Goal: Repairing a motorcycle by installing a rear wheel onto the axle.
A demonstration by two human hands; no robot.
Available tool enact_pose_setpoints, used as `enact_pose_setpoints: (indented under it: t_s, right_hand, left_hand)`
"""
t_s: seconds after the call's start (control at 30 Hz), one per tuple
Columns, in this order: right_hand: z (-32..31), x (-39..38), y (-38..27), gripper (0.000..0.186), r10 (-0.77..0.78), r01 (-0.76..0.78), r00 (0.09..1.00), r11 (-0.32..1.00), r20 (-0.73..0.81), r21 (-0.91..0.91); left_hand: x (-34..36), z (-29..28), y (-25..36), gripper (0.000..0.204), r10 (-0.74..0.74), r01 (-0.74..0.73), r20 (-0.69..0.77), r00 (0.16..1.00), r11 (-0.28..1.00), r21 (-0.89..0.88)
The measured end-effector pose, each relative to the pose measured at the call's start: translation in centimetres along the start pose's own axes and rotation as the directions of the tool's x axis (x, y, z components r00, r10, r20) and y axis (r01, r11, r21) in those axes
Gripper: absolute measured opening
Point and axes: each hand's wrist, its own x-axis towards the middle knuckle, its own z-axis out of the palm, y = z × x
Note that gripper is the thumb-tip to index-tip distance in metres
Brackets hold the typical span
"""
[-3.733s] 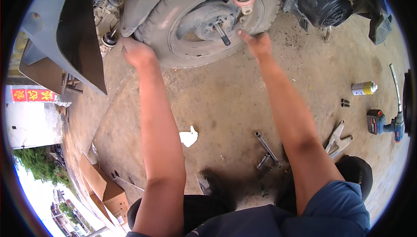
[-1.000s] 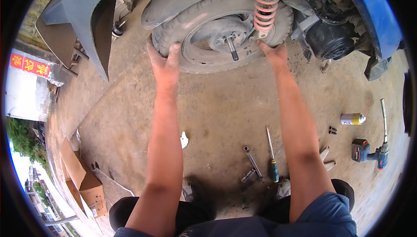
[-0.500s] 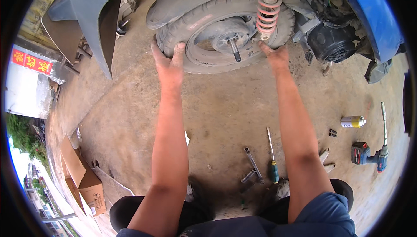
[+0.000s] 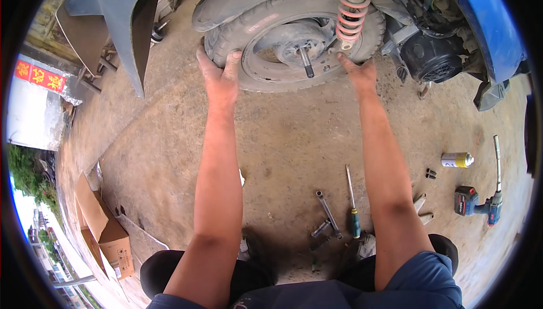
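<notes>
A dusty scooter wheel point(image 4: 308, 84) with a black tyre stands at the far side, under a dark mudguard point(image 4: 249, 3). A threaded axle point(image 4: 306, 63) sticks out of its hub. My left hand point(image 4: 220, 77) grips the tyre's left side, thumb on the sidewall and the fingers partly hidden behind. My right hand point(image 4: 360, 74) holds the tyre's lower right side, its thumb near the bottom eye of a red coil-spring shock absorber point(image 4: 355, 6). That lower eye hangs in front of the wheel. Both arms are stretched out forward.
On the concrete floor lie a socket wrench point(image 4: 329, 214), a green-handled screwdriver point(image 4: 354, 222), a spray can point(image 4: 457, 160) and a cordless impact wrench point(image 4: 481, 206). An open cardboard box point(image 4: 116, 244) stands at left. The engine point(image 4: 432, 57) and blue bodywork point(image 4: 498, 31) are at right; grey panels point(image 4: 121, 20) rise at upper left.
Both hands keep their hold on the tyre. The view has shifted slightly, and the wheel looks barely different in position.
</notes>
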Motion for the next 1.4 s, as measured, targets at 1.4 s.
enact_pose_setpoints:
  t_s: [1.4]
  right_hand:
    - [0.4,1.7,2.3,0.108,-0.007,0.010,1.000,0.968,0.011,-0.252]
  left_hand:
    - [0.5,0.4,-0.4,0.103,0.018,-0.018,0.001,1.000,0.994,0.108]
